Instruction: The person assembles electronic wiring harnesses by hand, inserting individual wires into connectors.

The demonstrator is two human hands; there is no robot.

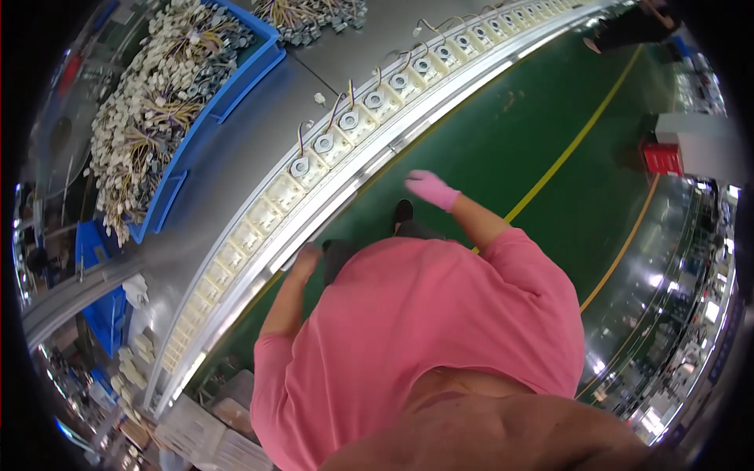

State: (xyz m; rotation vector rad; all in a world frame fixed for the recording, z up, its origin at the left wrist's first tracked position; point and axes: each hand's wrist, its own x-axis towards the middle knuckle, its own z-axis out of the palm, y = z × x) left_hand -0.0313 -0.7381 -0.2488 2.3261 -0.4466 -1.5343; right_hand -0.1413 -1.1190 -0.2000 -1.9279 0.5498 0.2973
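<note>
My right hand (431,189), in a pink glove, hangs over the green floor to the right of the line. Its fingers point left and look loosely stretched, with nothing visible in them. Low beside the metal edge of the line is my bare left hand (309,256); its fingers are too small and dim to make out. Along the line runs a curved row of cream square holders (265,215). Those farther up carry round grey metal parts (349,120) with thin wires standing up; the nearer ones show only their moulded insides.
A blue bin (250,72) heaped with wired white connectors (149,129) stands on the metal table (236,149) at left. Another wired pile (310,17) lies beyond. A red box (663,158) is at far right; another person (640,27) stands at upper right.
</note>
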